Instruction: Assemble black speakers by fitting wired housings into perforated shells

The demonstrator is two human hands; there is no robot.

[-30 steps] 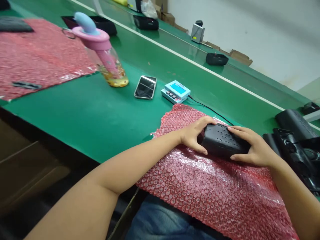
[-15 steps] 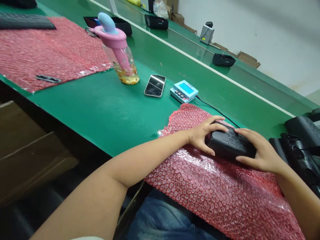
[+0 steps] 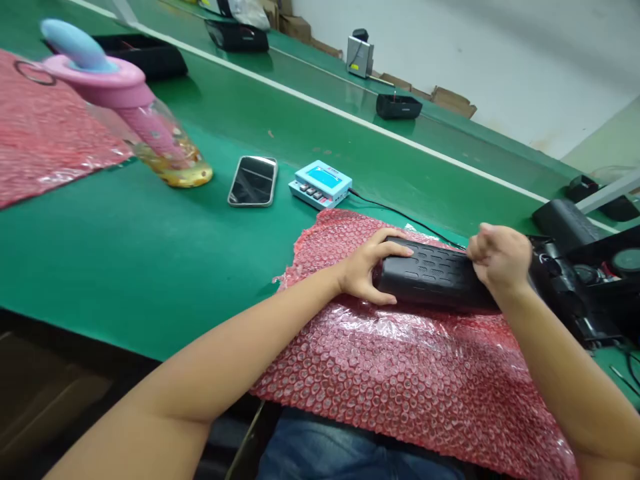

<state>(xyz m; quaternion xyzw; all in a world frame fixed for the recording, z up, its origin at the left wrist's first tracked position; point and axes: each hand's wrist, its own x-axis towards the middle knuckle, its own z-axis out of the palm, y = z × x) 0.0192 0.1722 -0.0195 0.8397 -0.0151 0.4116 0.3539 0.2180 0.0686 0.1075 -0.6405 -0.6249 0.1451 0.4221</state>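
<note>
A long black speaker case (image 3: 433,273) with raised oval marks on its top lies on a sheet of red bubble wrap (image 3: 400,373). My left hand (image 3: 377,267) grips the case at its left end, fingers over the far edge and thumb along the near side. At the right end, my right hand (image 3: 501,257) is closed in a fist, at or just above the top of the case; whether it touches cannot be made out. No object shows in the fist.
Left of the wrap are a light-blue device (image 3: 323,183) with a screen and cable, a phone (image 3: 253,181) and a pink-lidded bottle (image 3: 165,143). Black speaker parts (image 3: 565,287) crowd the right side. More black cases (image 3: 399,107) stand across the green table (image 3: 200,267).
My right hand has gone from spread fingers on the case to a fist at its right end. My left hand still holds the left end. The view has swung right.
</note>
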